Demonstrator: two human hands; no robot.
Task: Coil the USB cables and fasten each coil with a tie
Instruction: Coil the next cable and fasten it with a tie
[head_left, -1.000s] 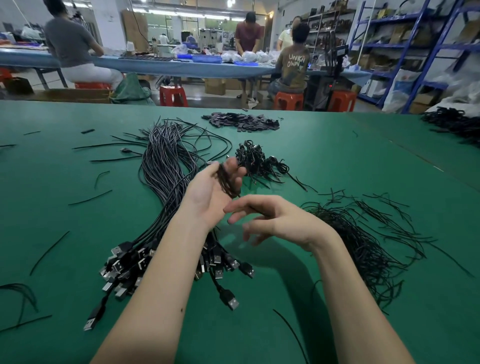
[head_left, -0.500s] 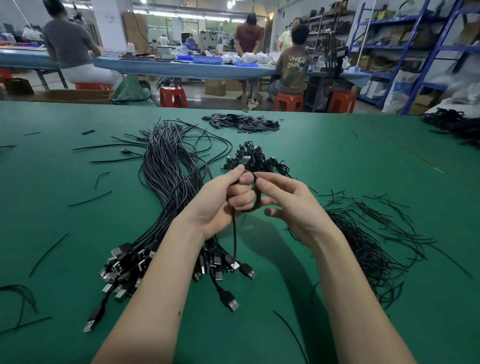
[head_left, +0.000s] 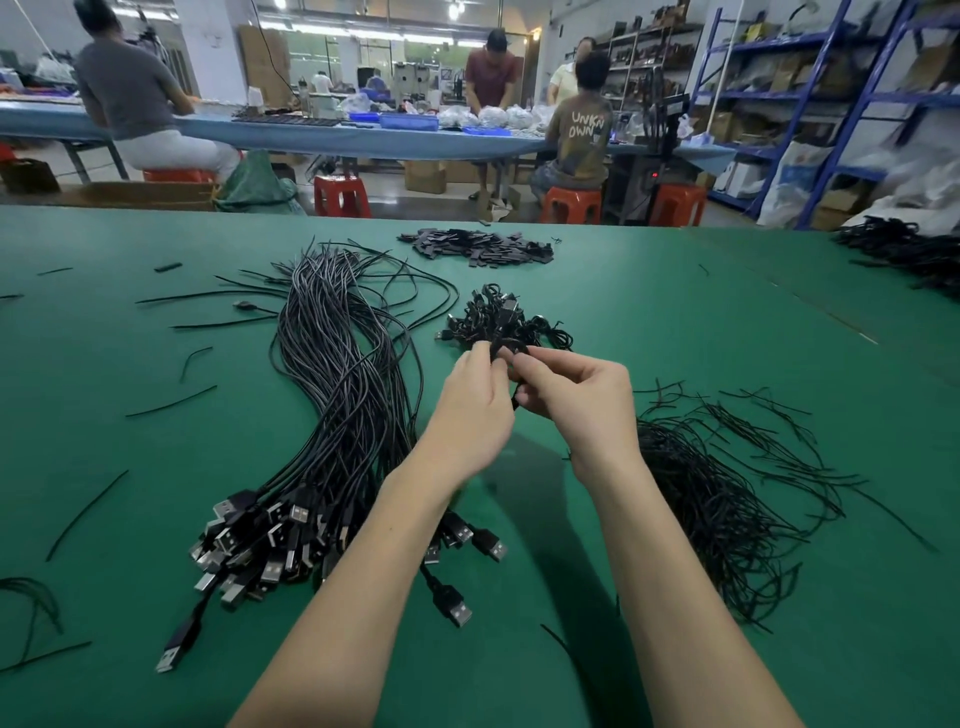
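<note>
Green felt-covered worktable (head_left: 675, 322) carries a long bundle of uncoiled black USB cables (head_left: 337, 395) at left and a loose heap of thin black wire ties (head_left: 727, 493) at right. Left hand (head_left: 475, 410) and right hand (head_left: 582, 402) both pinch one small black cable coil (head_left: 511, 347), raised above the table, just in front of the pile of finished coils (head_left: 498, 322).

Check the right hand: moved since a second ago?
Yes. The right hand went up and left, away from the tie pile, meeting the left hand at the coil.
</note>
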